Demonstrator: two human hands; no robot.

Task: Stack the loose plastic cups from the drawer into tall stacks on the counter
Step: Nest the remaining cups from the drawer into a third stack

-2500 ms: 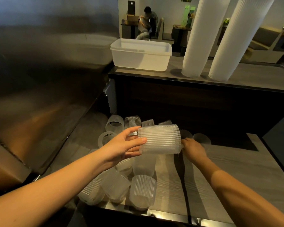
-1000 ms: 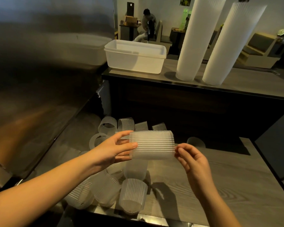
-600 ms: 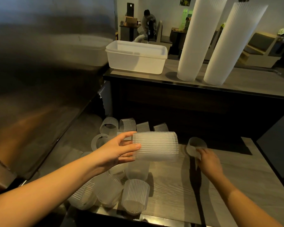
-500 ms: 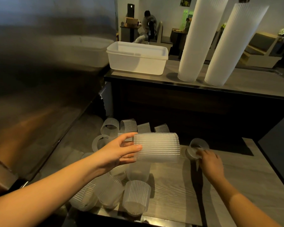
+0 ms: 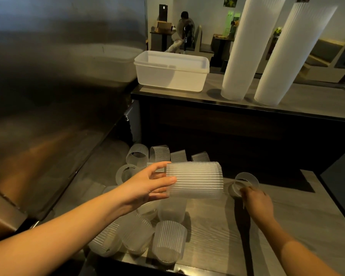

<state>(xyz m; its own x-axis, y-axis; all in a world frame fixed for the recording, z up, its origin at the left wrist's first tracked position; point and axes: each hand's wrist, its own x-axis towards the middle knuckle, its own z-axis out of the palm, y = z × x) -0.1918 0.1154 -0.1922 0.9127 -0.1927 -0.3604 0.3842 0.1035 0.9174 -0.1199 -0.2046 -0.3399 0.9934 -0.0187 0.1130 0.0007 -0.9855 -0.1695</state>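
Observation:
My left hand grips a short sideways stack of ribbed translucent cups above the open drawer. To its right, my right hand pinches the rim of a single loose cup lying on the drawer's wood-grain bottom. Several more loose cups lie on their sides at the drawer's left and front, others at the back. Two tall white cup stacks lean on the counter behind.
A white plastic tub sits at the counter's left end. A large stainless steel surface fills the left side. A person sits at a table far back. The drawer's right half shows bare wood grain.
My right hand left the end of the held stack, reached right to the loose cup at the drawer's back and took hold of its rim. My left hand kept the stack nearly still.

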